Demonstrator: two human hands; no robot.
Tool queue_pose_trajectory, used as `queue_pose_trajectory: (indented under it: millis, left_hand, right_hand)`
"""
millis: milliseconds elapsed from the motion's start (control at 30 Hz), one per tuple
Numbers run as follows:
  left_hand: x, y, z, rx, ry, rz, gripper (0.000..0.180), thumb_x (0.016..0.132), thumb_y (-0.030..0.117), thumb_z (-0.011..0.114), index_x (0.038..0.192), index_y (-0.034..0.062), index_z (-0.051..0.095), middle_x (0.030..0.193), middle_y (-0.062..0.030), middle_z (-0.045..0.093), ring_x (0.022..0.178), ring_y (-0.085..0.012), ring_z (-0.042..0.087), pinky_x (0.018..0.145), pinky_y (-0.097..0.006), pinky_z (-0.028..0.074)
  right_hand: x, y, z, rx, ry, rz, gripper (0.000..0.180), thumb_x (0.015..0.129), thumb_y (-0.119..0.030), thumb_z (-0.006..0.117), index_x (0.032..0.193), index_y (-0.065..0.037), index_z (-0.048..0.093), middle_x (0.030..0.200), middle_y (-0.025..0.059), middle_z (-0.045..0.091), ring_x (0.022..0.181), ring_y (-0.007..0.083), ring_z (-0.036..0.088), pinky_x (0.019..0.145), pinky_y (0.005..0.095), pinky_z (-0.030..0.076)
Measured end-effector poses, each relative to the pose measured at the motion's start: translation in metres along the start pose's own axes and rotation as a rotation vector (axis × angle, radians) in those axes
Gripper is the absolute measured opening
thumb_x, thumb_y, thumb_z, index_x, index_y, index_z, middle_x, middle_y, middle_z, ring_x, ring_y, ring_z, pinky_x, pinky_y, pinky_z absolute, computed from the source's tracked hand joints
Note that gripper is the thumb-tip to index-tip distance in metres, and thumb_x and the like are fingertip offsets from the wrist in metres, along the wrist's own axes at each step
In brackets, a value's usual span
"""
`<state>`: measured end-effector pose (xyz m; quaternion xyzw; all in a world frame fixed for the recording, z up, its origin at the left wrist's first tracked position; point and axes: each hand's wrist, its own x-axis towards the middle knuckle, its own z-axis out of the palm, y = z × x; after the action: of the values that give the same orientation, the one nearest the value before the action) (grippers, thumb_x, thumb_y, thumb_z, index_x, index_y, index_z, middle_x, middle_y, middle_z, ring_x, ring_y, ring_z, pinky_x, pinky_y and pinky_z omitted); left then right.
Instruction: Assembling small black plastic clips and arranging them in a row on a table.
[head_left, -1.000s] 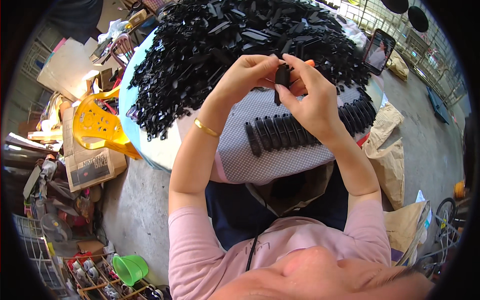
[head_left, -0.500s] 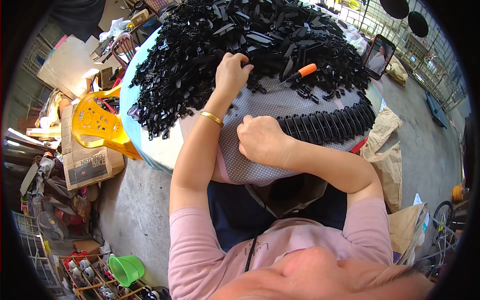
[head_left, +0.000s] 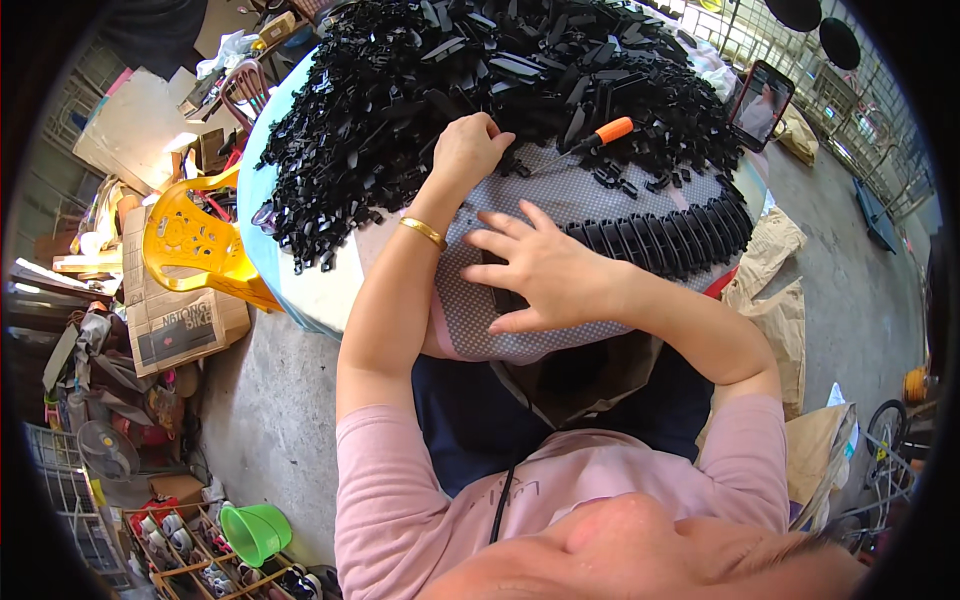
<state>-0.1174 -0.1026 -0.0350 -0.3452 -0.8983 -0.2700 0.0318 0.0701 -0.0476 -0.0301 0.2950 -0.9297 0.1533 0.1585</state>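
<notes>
Hundreds of small black plastic parts (head_left: 480,90) lie heaped over the far half of the round table (head_left: 300,290), spilling toward its left edge. A dotted grey mat (head_left: 560,200) covers the near part of the table, and a row of assembled black pieces (head_left: 670,240) stands lined up along the mat's right side, curving toward the table's right edge. An orange-handled screwdriver (head_left: 605,133) rests at the foot of the heap, just beyond the row. A phone (head_left: 760,103) stands propped at the far right edge, and a yellow plastic chair (head_left: 195,245) sits beside the table on the left.

A second ago both hands were raised together over the mat, working one black piece between the fingertips. Half a second ago they had parted, the left going to the heap and the right closing into a fist at the row. Now the piece appears set down, and a new one is being fetched.

Left hand (head_left: 470,150), with a gold bangle (head_left: 424,232) at the wrist, reaches to the near edge of the heap, fingers curled down among the loose parts; whether it has already pinched one I cannot tell. Right hand (head_left: 545,275) lies flat on the mat at the near end of the row, fingers spread, holding nothing.
</notes>
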Motion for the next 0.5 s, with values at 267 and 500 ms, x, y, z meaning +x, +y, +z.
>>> queue_pose_trajectory:
  millis: [267, 500]
  left_hand:
    - [-0.003, -0.001, 0.002, 0.021, 0.021, 0.042, 0.025, 0.076, 0.028, 0.066, 0.083, 0.0037, 0.064, 0.086, -0.0128, 0.064, 0.084, -0.0294, 0.061, 0.074, -0.038, 0.049]
    - [-0.006, -0.002, 0.006, 0.062, 0.037, 0.135, 0.02, 0.077, 0.02, 0.064, 0.091, 0.0055, 0.062, 0.093, -0.0141, 0.06, 0.088, -0.0307, 0.059, 0.076, -0.039, 0.048]
  right_hand:
    - [0.002, 0.002, 0.004, -0.057, -0.225, 0.103, 0.049, 0.075, -0.044, 0.063, 0.11, -0.01, 0.058, 0.123, 0.0151, 0.047, 0.118, 0.0292, 0.043, 0.101, 0.0593, 0.025]
    - [-0.017, 0.031, -0.023, 0.085, 0.178, 0.068, 0.043, 0.075, -0.031, 0.068, 0.109, -0.006, 0.06, 0.118, 0.0182, 0.053, 0.106, 0.034, 0.052, 0.091, 0.0441, 0.041]
